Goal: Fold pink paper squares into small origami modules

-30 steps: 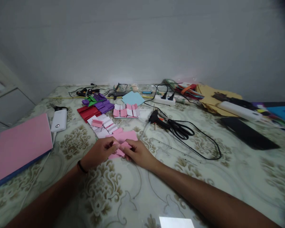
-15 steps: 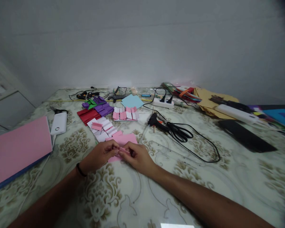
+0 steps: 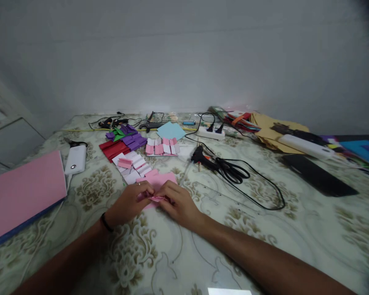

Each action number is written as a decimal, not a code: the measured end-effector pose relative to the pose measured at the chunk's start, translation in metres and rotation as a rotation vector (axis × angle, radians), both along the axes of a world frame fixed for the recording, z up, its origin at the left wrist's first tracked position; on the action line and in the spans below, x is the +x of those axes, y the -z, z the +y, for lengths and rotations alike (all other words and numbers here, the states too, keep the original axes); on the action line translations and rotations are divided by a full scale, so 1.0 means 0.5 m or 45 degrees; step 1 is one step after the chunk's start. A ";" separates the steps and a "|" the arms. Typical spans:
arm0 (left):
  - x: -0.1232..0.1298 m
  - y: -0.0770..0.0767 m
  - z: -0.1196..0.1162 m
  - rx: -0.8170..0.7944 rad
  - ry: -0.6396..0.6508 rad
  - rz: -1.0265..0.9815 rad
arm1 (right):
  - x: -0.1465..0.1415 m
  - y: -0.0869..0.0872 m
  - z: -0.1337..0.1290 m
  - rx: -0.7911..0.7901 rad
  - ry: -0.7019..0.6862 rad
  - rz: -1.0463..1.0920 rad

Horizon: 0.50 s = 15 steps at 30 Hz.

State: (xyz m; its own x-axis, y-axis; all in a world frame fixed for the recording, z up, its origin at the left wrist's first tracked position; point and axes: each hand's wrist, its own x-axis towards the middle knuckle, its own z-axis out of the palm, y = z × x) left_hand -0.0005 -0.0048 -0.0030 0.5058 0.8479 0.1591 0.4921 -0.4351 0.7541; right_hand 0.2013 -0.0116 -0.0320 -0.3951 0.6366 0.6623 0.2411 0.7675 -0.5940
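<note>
Between my two hands is a small folded piece of pink paper. My left hand pinches its left end, and my right hand grips the right end, with the fingers partly covering it. Under and just beyond my hands lies a flat pink sheet. Folded white and pink paper pieces sit past my left hand. Behind the sheet stands a row of pink and white folded pieces.
A glue gun with a coiled black cable lies to the right, near a power strip. A white power bank and pink paper stack are left. Farther right rests a black flat object.
Both hands have turned the small folded pink paper, so it now lies flatter and lower between the fingertips. The things on the table have stayed in place.
</note>
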 end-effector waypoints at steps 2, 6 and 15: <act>0.001 -0.002 0.000 0.023 0.012 -0.018 | -0.001 0.003 0.000 -0.004 -0.006 0.016; -0.001 -0.004 0.001 0.042 0.000 -0.044 | -0.002 0.004 -0.001 -0.046 0.004 0.046; 0.005 -0.008 0.000 -0.104 -0.072 0.020 | 0.003 -0.004 0.017 -0.616 0.013 0.196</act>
State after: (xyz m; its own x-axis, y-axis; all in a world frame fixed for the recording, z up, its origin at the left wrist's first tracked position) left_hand 0.0018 -0.0048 0.0011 0.4584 0.8851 0.0805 0.5264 -0.3434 0.7778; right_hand 0.2027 -0.0030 -0.0299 -0.3082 0.8883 0.3406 0.1289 0.3937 -0.9102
